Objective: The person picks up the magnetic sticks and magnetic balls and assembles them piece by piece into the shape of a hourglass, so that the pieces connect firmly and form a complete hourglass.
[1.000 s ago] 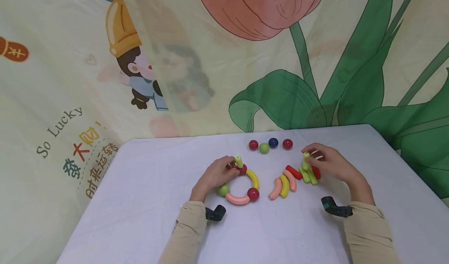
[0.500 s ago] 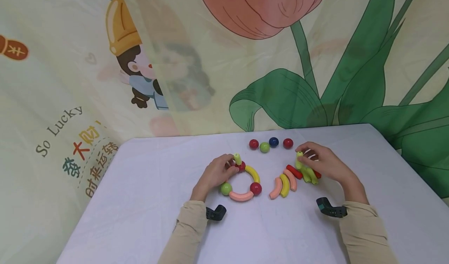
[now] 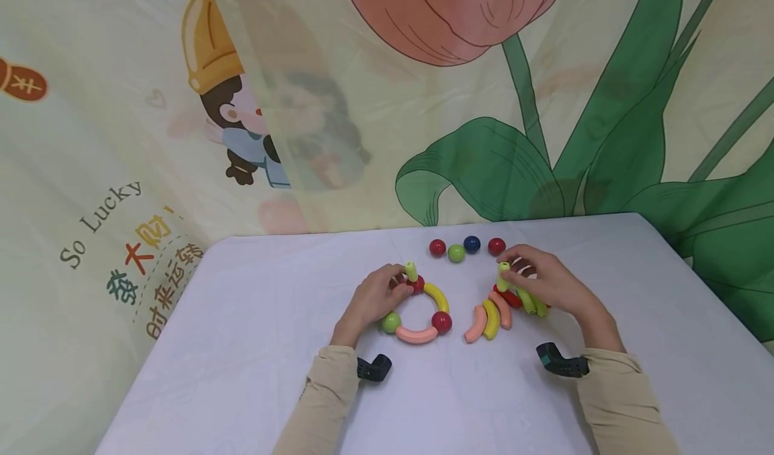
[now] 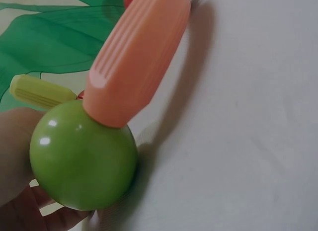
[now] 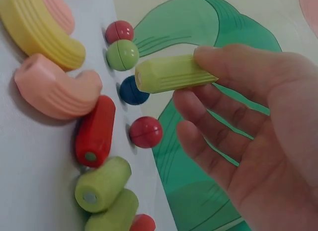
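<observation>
Pale hangings (image 3: 109, 52) printed with a pink flower (image 3: 453, 18) and green leaves (image 3: 484, 166) backed a white-covered table (image 3: 242, 374) as a person in tan sleeves (image 3: 623, 394) worked barehanded before me. Right of center, the right hand (image 3: 547, 277) pinched a light-green stick (image 3: 503, 277) by one end, raised near a red stick (image 3: 510, 298).

At lower center, the left hand (image 3: 371, 300) curled thumb and fingers about an upper red ball (image 3: 418, 284) topped by an upright green stick (image 3: 411, 271). That ball joined a ring with a yellow curved piece (image 3: 437, 297), a lower red ball (image 3: 442, 322), a pink curved piece (image 3: 416, 335) and a green ball (image 3: 391, 322); from where I stood, the hand hid the ring's left stretch.

Between the ring and the right hand, a yellow arc (image 3: 491, 320) lay between two pink arcs (image 3: 476, 324). A pair of green sticks (image 3: 526, 302) lay below the right hand. Along the table's far side sat four loose balls: red (image 3: 437, 248), light green (image 3: 456, 253), blue (image 3: 471, 244) and red (image 3: 496, 246).
</observation>
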Motion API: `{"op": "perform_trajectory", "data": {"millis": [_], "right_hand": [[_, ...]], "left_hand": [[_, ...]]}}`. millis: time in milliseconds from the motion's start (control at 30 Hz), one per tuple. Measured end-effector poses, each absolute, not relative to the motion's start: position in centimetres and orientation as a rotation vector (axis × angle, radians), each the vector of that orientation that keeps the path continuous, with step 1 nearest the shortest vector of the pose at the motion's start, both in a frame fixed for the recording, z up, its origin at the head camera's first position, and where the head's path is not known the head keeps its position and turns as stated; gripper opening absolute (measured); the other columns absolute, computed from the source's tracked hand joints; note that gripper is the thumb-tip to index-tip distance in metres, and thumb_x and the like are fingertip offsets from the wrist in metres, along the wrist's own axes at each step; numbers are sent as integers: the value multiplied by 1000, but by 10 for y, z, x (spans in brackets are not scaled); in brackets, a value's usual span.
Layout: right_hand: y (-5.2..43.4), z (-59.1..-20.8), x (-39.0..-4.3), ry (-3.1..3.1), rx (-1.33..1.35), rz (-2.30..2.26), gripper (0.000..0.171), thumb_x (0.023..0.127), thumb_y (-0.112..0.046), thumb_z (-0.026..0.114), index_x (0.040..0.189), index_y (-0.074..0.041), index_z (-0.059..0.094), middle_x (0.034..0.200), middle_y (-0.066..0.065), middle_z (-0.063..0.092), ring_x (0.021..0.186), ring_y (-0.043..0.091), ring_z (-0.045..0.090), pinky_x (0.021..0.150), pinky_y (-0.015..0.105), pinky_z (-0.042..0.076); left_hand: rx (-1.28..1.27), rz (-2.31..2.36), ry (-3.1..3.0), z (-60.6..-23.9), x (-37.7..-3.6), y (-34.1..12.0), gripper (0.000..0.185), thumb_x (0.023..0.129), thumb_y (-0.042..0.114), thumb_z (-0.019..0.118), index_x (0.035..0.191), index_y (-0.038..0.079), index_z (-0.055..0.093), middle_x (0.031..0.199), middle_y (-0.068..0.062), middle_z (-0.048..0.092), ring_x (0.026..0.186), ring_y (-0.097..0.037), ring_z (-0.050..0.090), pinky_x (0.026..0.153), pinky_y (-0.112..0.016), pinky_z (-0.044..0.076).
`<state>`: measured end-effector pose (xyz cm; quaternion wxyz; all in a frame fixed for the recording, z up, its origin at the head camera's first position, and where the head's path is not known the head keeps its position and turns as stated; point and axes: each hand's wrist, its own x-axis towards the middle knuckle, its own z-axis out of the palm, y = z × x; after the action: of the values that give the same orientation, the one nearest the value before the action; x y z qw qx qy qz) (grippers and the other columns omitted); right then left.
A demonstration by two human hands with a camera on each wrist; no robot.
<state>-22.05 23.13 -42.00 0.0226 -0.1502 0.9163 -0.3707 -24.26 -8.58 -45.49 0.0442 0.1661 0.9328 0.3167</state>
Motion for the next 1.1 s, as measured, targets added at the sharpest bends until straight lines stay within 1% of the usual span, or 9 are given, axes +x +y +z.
{"op": "perform_trajectory", "data": {"millis": [167, 433, 667, 867, 1100], "right_hand": [[222, -421, -221, 2821, -501, -1167, 30, 90, -20, 63, 116, -7, 56, 111, 7, 60, 101, 24, 55, 87, 40, 48], [210, -425, -221, 2812, -557, -1168, 28, 89, -18, 64, 115, -8, 57, 106, 4, 60, 98, 22, 56, 84, 39, 50], [202, -425, -219, 2802, -547, -1164, 29, 90, -22, 64, 115, -11, 57, 106, 2, 61, 98, 21, 56, 82, 34, 49], [197, -423, -218, 2791, -577, -1184, 28, 89, -22, 64, 114, -11, 58, 106, 1, 61, 97, 19, 57, 83, 38, 50], [188, -419, -216, 2759, -624, -1217, 25, 87, -15, 66, 111, -13, 59, 103, 1, 61, 93, 18, 58, 81, 37, 52]], "left_hand": [[517, 955, 2880, -456, -243, -85, 35, 89, 28, 64, 121, 14, 59, 104, -2, 63, 86, -14, 55, 74, -29, 46], [495, 959, 2878, -457, -243, -84, 36, 89, 28, 64, 122, 13, 59, 104, -3, 64, 88, -15, 55, 76, -30, 47], [505, 956, 2883, -458, -243, -84, 36, 89, 28, 64, 121, 14, 60, 103, -2, 64, 86, -14, 54, 74, -29, 47], [505, 966, 2877, -458, -243, -84, 36, 89, 28, 64, 121, 13, 60, 103, -2, 64, 86, -14, 54, 75, -29, 47], [509, 960, 2881, -458, -243, -84, 36, 90, 29, 63, 122, 14, 59, 103, -2, 63, 87, -14, 54, 75, -29, 47]]}}
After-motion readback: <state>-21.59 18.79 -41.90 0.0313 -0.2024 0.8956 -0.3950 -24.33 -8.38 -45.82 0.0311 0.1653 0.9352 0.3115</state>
